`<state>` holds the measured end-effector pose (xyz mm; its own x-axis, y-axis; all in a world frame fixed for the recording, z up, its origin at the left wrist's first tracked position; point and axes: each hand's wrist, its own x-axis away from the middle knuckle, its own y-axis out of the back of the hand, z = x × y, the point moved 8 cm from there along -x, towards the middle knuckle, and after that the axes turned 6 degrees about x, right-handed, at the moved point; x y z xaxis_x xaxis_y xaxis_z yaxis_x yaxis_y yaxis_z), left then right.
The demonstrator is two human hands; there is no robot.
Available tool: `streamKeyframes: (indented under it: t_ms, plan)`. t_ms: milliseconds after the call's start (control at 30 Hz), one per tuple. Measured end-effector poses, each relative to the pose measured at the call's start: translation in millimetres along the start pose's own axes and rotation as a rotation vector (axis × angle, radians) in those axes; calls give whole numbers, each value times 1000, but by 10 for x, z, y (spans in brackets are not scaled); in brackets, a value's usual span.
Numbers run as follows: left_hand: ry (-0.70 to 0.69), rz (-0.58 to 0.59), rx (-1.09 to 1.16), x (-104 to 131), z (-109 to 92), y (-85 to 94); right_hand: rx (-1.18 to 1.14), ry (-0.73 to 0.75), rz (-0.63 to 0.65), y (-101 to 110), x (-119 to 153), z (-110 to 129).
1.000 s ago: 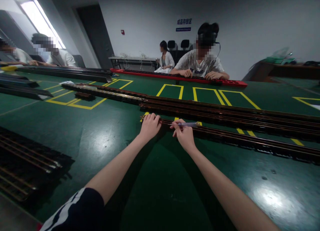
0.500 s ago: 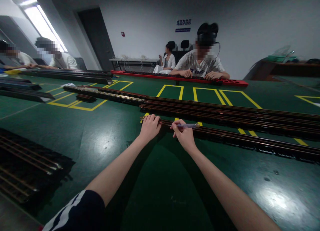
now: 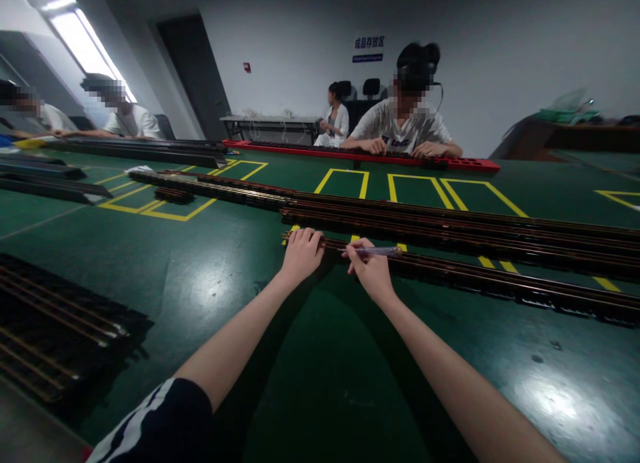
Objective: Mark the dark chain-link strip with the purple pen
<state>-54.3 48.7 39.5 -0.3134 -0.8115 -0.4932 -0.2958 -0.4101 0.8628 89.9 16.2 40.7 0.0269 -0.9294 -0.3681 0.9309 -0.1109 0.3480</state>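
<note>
A long dark strip [image 3: 480, 276] with copper-coloured rods lies across the green table in front of me. My left hand [image 3: 302, 251] grips it near its left end, fingers bent over the top. In my right hand [image 3: 369, 264] is a slim screwdriver [image 3: 380, 251] with a see-through purplish handle. Its thin shaft points left along the strip, toward my left fingers. Whether the tip touches the strip I cannot make out.
More dark strips [image 3: 450, 231] lie just behind. Another bundle [image 3: 60, 323] rests at the near left, by the table edge. Yellow tape rectangles [image 3: 343, 170] mark the green table [image 3: 210, 329]. Across it, a co-worker [image 3: 400, 126] handles a long red rail [image 3: 470, 163].
My hands and the screwdriver hold nearly the same place; the view has shifted slightly. In the background, a seated person has lowered a raised hand.
</note>
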Motion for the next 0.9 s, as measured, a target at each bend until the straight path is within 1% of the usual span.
streamKeyframes:
  t_ms: [100, 233, 333, 567, 900]
  plan:
    - [-6, 1, -3, 1, -6, 1, 14, 5, -34, 17, 1, 8]
    - [-6, 6, -3, 3, -7, 3, 11, -12, -128, 83, 19, 4]
    - [-6, 6, -2, 4, -12, 8, 12, -23, -154, 107, 31, -3]
    - [-3, -8, 15, 0, -9, 11, 40, 10, -115, 88, 22, 13]
    - [1, 1, 14, -1, -15, 15, 24, -17, -108, 96, 19, 3]
